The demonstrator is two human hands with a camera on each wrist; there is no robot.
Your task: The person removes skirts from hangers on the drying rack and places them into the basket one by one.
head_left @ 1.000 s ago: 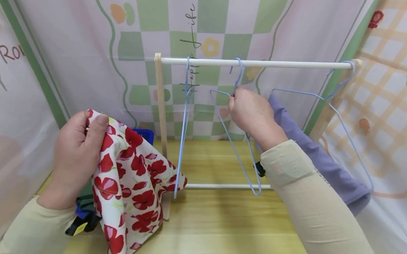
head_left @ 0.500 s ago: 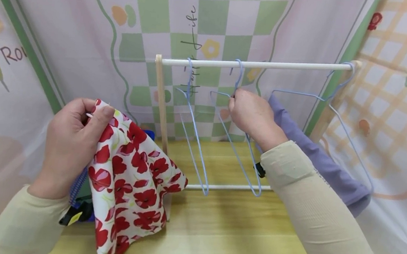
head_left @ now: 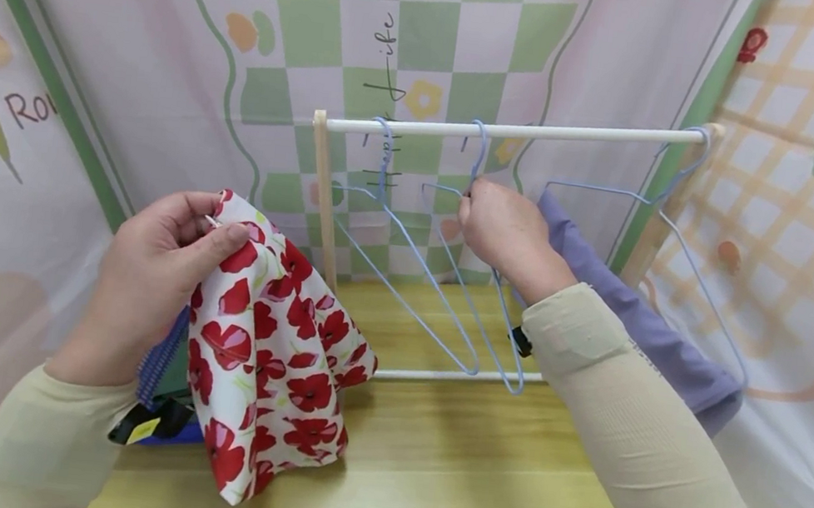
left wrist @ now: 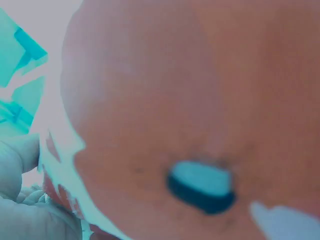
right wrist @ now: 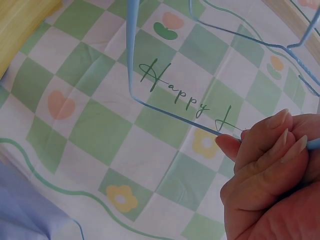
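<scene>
At the left of the head view, my left hand (head_left: 148, 275) pinches the edge of a white cloth (head_left: 289, 366) with red poppies, which hangs down in folds. The same poppy cloth (left wrist: 150, 75) fills most of the left wrist view, blurred. My right hand (head_left: 504, 223) grips a light blue wire hanger (head_left: 481, 149) just below its hook, which sits over the white rail (head_left: 579, 131). In the right wrist view, curled fingers hold this hanger (right wrist: 175, 116). Left of it, another blue hanger (head_left: 386, 151) dangles bare from the rail, turned at an angle.
A purple garment (head_left: 695, 371) hangs from a third hanger (head_left: 706, 301) at the rail's right end. Behind the poppy cloth, a blue container (head_left: 168, 435) with dark cloth and a black piece (head_left: 147, 421) is partly hidden. The rack stands on a wooden tabletop (head_left: 442, 476).
The left bare hanger has swung round, its near corner moving right. My left hand first shifted left, then back right, lifting the poppy cloth slightly. My right hand keeps its place.
</scene>
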